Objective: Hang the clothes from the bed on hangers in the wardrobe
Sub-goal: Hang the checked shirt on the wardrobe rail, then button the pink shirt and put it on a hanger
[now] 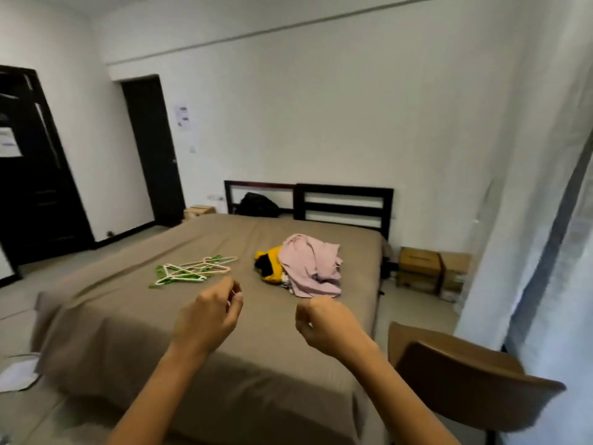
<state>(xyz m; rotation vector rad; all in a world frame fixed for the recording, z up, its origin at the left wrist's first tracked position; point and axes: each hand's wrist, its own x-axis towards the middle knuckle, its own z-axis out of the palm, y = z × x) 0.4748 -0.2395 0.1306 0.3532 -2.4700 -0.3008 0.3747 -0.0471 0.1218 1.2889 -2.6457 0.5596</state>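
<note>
A heap of clothes (308,263) lies on the brown bed (134,316), right of centre: a pink garment on top, a yellow and black one under its left side. Several plastic hangers (189,269), green, white and pink, lie in a loose pile to the left of the clothes. My left hand (207,319) hovers over the bed in front of the hangers, fingers loosely curled and holding nothing. My right hand (324,326) floats in front of the clothes, fingers curled in, nothing in it. The dark wardrobe (29,175) stands at the far left.
A brown chair (465,377) stands close at the lower right. Cardboard boxes (423,271) sit on the floor right of the bed, beside a white curtain (526,187). A dark door (154,152) is at the back left. A black bag (258,205) rests by the headboard.
</note>
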